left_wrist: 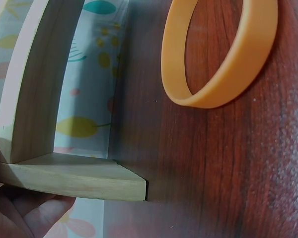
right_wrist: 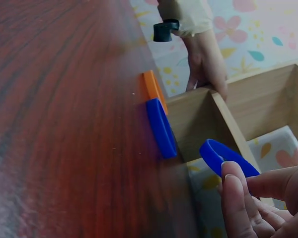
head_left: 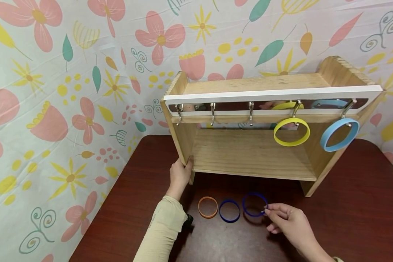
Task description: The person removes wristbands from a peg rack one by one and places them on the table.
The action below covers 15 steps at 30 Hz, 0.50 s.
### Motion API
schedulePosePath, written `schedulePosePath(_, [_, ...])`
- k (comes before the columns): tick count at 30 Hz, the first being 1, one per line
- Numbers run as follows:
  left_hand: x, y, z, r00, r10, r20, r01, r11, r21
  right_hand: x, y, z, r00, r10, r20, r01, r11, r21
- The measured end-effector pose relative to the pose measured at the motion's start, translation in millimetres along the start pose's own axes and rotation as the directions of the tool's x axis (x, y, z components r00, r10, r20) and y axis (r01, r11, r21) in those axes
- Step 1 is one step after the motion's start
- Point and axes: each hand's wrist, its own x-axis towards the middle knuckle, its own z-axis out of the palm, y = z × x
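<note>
My right hand (head_left: 289, 223) pinches a dark blue ring (head_left: 254, 205) between thumb and fingers; the right wrist view shows that ring (right_wrist: 223, 156) raised off the table. Beside it a second blue ring (head_left: 229, 211) and an orange ring (head_left: 207, 207) lie on the table. My left hand (head_left: 179, 174) grips the lower left side of the wooden shelf (head_left: 249, 149), and the left wrist view shows fingers (left_wrist: 44, 213) behind its wood. Along the shelf's front runs a hook rail (head_left: 232, 109); a yellow ring (head_left: 292, 132) and a light blue ring (head_left: 340, 134) hang on its two rightmost hooks.
The shelf stands on a dark red-brown table (head_left: 124, 218) against a flower-patterned cloth (head_left: 68, 109). Several rail hooks to the left carry no ring. A black object (head_left: 187, 221) is at the left wrist.
</note>
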Motion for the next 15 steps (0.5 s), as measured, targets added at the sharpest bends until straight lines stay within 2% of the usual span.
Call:
schedulePosePath(7, [-0.1, -0.2, -0.3, 1.0, -0.005, 0.007, 0.005, 1.0, -0.003, 2.4, 7, 2, 0.995, 0.072, 0.064, -0.07, 0.997, -0.031])
schedulePosePath(15, [0.1, 0.2, -0.1, 1.0, -0.011, 0.006, 0.011, 1.0, 0.008, 2.2, 14, 1, 0.987, 0.072, 0.144, -0.065, 0.996, -0.056])
